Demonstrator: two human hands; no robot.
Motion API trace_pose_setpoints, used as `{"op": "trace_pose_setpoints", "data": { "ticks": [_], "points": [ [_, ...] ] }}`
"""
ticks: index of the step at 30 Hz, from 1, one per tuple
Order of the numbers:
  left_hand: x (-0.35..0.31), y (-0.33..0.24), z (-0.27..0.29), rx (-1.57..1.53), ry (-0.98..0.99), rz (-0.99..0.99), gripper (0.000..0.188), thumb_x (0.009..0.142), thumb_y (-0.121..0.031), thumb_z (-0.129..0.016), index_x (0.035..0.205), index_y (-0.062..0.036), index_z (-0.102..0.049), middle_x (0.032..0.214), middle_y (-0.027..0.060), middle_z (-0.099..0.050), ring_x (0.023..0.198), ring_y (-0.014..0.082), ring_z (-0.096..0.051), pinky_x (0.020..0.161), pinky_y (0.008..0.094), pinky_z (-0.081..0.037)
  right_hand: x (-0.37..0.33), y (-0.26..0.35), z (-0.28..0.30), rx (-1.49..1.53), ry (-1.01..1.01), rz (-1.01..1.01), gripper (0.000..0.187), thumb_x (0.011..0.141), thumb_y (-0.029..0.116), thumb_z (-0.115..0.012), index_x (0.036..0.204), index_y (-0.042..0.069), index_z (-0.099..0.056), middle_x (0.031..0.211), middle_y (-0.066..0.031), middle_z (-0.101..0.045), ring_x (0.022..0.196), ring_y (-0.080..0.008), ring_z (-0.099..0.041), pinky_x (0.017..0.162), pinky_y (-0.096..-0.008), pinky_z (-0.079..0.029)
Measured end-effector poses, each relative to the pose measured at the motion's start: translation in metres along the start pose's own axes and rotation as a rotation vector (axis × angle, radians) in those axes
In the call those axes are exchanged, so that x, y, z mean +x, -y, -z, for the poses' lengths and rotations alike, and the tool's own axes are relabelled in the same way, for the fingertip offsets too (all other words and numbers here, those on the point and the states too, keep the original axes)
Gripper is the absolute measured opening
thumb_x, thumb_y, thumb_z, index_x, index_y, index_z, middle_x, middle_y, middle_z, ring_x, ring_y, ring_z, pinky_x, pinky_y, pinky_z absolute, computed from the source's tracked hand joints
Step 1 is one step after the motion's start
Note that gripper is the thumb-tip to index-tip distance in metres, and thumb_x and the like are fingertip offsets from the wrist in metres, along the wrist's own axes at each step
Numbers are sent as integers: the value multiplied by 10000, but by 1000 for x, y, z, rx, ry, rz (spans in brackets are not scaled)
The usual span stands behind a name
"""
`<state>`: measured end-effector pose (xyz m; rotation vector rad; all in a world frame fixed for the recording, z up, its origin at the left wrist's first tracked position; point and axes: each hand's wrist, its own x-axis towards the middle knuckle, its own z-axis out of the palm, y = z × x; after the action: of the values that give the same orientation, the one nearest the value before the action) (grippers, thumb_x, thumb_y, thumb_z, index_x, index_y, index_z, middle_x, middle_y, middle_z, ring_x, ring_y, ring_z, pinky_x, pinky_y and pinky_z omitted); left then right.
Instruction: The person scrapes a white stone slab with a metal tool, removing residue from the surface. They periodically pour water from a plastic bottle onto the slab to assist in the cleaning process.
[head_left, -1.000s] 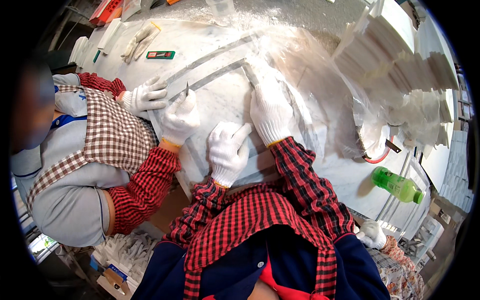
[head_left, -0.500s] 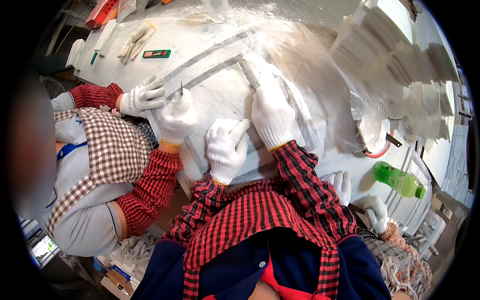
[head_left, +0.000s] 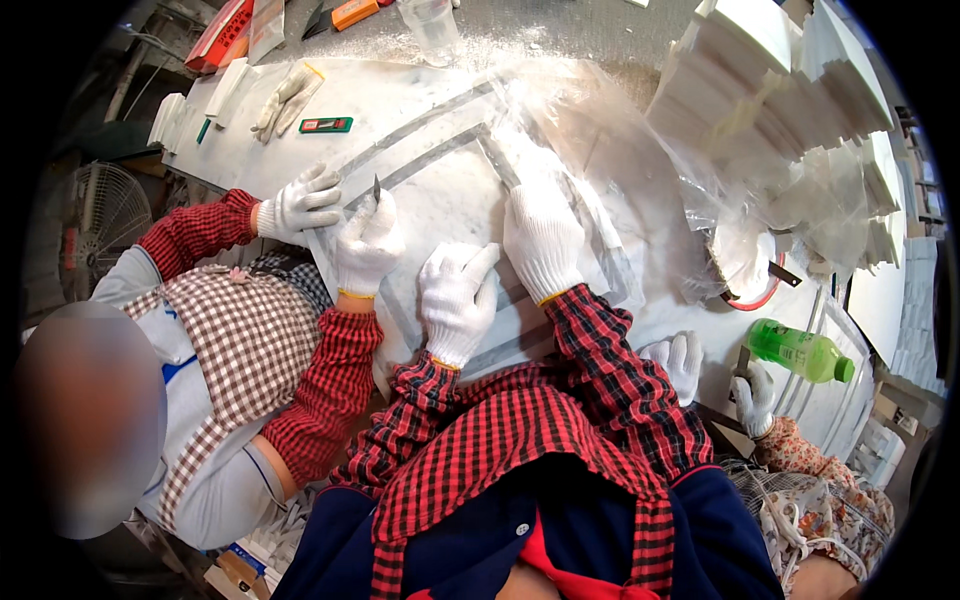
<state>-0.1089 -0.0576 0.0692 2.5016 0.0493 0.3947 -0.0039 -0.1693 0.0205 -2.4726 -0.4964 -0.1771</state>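
Observation:
My left hand (head_left: 458, 300), in a white knitted glove, rests on a marble-patterned sheet (head_left: 430, 200) with grey strips along its border. Its fingers are partly spread, and nothing shows in them. Farther forward, my right hand (head_left: 543, 235), also gloved, has its fingers drawn together beside a grey strip (head_left: 497, 160). Glare washes out its fingertips, so what they hold, if anything, is hidden. Clear plastic film (head_left: 620, 130) lies crumpled beyond it. On the left, a co-worker's gloved hand (head_left: 368, 245) grips a small pointed blade (head_left: 377, 188) over the same sheet.
The co-worker's other hand (head_left: 300, 203) lies on the sheet's left edge. Another person's gloved hands (head_left: 752, 398) are at the right, near a green bottle (head_left: 798, 350). Beyond are a green-and-red case (head_left: 326, 125), spare gloves (head_left: 288, 100), a clear cup (head_left: 430, 30) and stacked white pieces (head_left: 770, 90).
The view has shifted slightly, and both my hands stay nearly where they were on the sheet. The right-hand person's farther hand has moved up and now has a dark flat tool at it.

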Motion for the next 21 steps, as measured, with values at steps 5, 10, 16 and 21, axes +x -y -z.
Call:
{"op": "trace_pose_setpoints", "data": {
  "ticks": [5, 10, 16, 21],
  "points": [
    [7, 2, -2, 20, 8, -16, 318, 813, 64, -739, 1118, -19, -772, 987, 133, -711, 924, 348, -679, 814, 467, -546, 3, -5, -5, 12, -45, -37, 73, 898, 133, -668, 853, 108, -616, 728, -111, -628, 636, -327, -670, 568, -441, -539],
    [22, 8, -2, -34, 56, 10, 320, 822, 60, -741, 1127, -33, -770, 992, 130, -710, 926, 347, -678, 825, 462, -544, 12, -5, -7, 50, -54, -56, 71, 914, 139, -666, 875, 109, -615, 766, -116, -638, 653, -327, -668, 578, -439, -540],
    [29, 16, 0, -34, 45, 18, 318, 826, 57, -737, 1125, -46, -775, 999, 121, -711, 927, 337, -679, 842, 454, -543, 15, -11, -7, 150, 25, -129, 90, 986, 163, -689, 919, 105, -682, 812, -138, -687, 714, -364, -696, 655, -452, -577],
    [29, 17, 0, -86, 38, 41, 328, 810, 68, -740, 1117, -42, -777, 993, 115, -709, 915, 331, -678, 825, 449, -544, 23, -8, -8, 54, 74, -114, 101, 974, 168, -700, 903, 100, -673, 800, -128, -695, 711, -348, -709, 634, -445, -574]
  ]
}}
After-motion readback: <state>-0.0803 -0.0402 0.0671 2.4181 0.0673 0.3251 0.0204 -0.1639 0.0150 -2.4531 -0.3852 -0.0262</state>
